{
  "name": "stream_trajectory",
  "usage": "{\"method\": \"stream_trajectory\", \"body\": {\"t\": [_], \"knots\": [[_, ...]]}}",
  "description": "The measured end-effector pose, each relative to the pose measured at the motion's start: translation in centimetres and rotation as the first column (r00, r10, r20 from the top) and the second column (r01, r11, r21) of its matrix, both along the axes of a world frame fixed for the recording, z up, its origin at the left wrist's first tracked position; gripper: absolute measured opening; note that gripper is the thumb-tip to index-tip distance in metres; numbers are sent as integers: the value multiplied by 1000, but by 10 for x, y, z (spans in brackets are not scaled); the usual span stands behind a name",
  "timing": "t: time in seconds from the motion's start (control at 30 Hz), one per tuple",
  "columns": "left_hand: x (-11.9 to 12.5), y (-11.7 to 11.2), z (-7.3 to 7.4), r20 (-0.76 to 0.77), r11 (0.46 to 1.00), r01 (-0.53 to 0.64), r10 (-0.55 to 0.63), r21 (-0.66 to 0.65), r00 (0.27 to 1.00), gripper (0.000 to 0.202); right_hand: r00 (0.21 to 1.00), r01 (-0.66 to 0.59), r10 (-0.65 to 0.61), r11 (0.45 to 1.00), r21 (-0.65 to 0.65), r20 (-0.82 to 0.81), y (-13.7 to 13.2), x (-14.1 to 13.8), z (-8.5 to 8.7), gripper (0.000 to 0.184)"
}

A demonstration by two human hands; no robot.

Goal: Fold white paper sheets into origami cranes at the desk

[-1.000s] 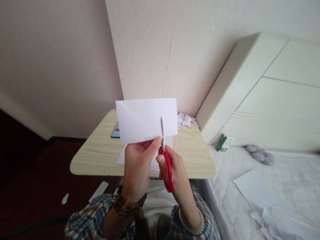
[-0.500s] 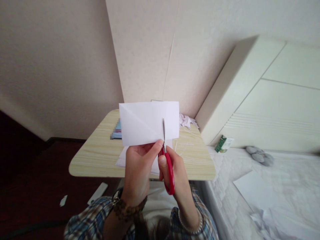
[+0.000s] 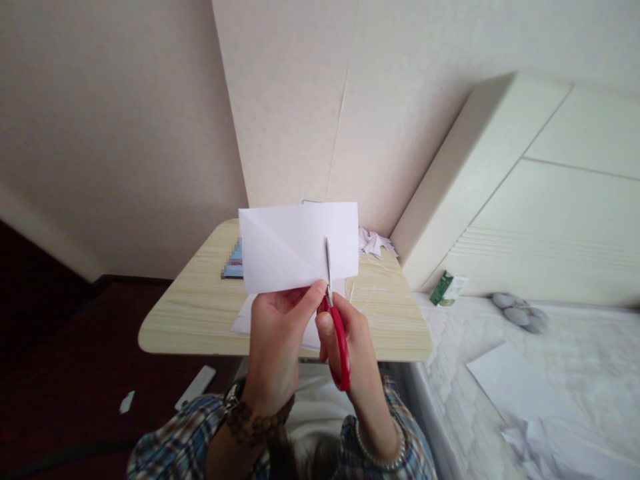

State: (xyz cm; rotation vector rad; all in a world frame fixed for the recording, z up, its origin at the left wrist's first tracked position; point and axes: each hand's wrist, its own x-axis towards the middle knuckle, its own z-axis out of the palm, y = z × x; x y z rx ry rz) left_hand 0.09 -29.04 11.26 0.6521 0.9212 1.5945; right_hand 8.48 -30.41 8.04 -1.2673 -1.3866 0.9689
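A white sheet of paper (image 3: 285,243) with a diagonal crease is held up above the table. My left hand (image 3: 280,327) pinches its lower edge, thumb on the near side. My right hand (image 3: 353,333) grips red-handled scissors (image 3: 341,350), its fingers around the handles. One blade lies upright over the front of the paper, right of its middle; the other blade is hidden, seemingly behind the sheet. The tip of my left thumb is close beside the scissors' pivot. More white paper (image 3: 243,319) lies on the table below my hands, partly covered by them.
The wood-grain table (image 3: 190,320) stands against the wall. A pile of paper scraps (image 3: 373,241) sits at its back right, a blue item (image 3: 233,263) at its left. On the bed (image 3: 465,347) are a green-and-white carton (image 3: 447,288), a grey object (image 3: 520,312) and white sheets (image 3: 515,380).
Almost nothing differs. Both hands, the paper and the scissors hold nearly the same position, with only a very slight shift of the sheet.
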Motion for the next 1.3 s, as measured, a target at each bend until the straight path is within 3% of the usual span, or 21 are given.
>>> {"method": "stream_trajectory", "body": {"t": [0.17,0.8,0.97,1.3], "knots": [[-1,1,-2,4,999,24,-24,42,1000,10,1000,2,-2,1000,0,14,1,1,0,48],[3,0,4,1,1000,-18,18,2,1000,17,1000,8,-8,1000,-7,-1,0,1,-1,49],[2,-1,3,-34,1000,15,-15,1,999,8,1000,16,-16,1000,-14,-23,0,0,2,47],[2,0,0,-52,1000,0,0,8,999,12,999,21,-22,999,-30,-46,1,0,3,47]]}}
